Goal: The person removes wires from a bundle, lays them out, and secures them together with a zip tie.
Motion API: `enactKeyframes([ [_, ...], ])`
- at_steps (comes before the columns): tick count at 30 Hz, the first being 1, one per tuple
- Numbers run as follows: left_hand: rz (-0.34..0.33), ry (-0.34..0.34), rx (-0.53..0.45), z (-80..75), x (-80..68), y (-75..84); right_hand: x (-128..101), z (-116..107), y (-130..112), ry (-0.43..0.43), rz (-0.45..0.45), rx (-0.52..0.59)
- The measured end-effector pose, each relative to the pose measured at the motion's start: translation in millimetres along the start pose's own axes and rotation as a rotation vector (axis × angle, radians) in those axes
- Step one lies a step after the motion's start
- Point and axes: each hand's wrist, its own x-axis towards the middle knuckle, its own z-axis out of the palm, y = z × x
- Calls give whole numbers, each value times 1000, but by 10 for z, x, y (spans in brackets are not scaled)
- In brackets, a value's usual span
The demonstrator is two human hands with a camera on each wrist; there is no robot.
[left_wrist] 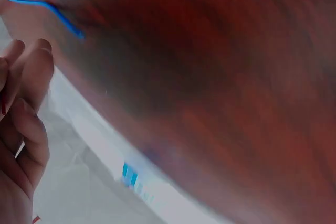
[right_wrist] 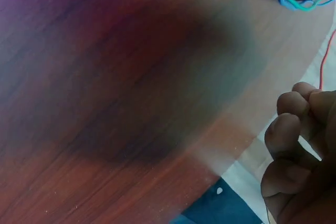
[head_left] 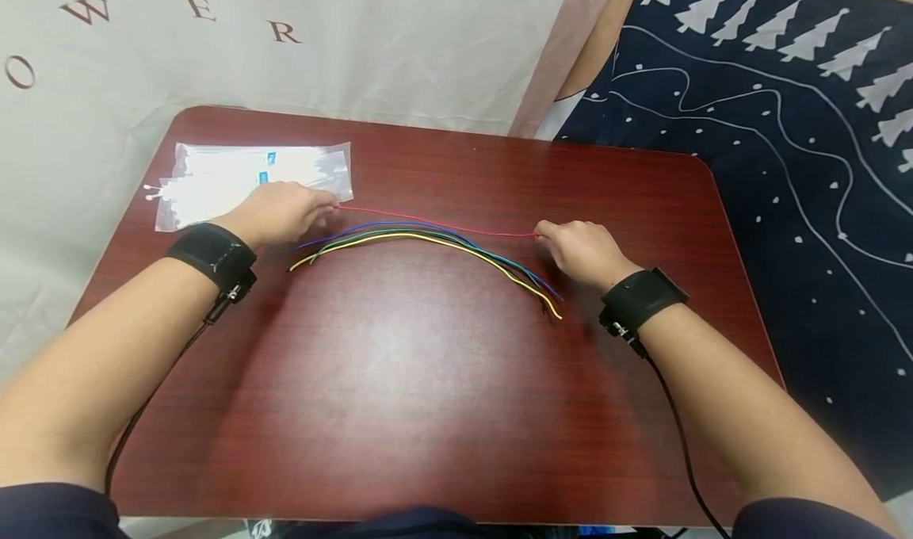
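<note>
A thin red wire stretches between the two hands, sagging slightly above the table. My left hand pinches its left end, beside the plastic bags. The right hand pinches the other end between thumb and fingertips; in the right wrist view the red wire rises from that pinch. Just below it on the table lies a curved bundle of wires: a yellow wire, a blue wire, green and dark ones. In the left wrist view, the end of the blue wire sticks out near the left hand.
Clear plastic bags of white cable ties lie at the table's back left, partly behind the left hand. A dark red wooden table fills the middle. White cloth hangs behind it, and dark blue patterned cloth at the right.
</note>
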Motion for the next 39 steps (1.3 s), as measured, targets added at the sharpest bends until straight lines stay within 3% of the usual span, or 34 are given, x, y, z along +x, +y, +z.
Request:
enactKeyframes([
  [9,-43,67,-5,175,69,50,-11,57,-121,-103,34,13],
  [14,11,39,-11,187,11,60,-25,52,-208,-184,-14,71],
  [19,74,37,-30,229,-7,115,-41,70,-248,-258,-71,50],
  [26,68,17,-45,237,-45,96,-22,88,-262,-264,-106,12],
  [28,35,17,-45,183,-26,30,-64,69,-230,-242,-88,16],
  [31,-86,58,-27,58,-93,-219,-107,57,-185,-189,-60,32],
  [34,-241,89,26,-113,-276,-604,-123,72,-156,-159,-47,45],
  [39,-479,21,15,-354,-691,-1106,-159,111,-113,-169,-18,50],
])
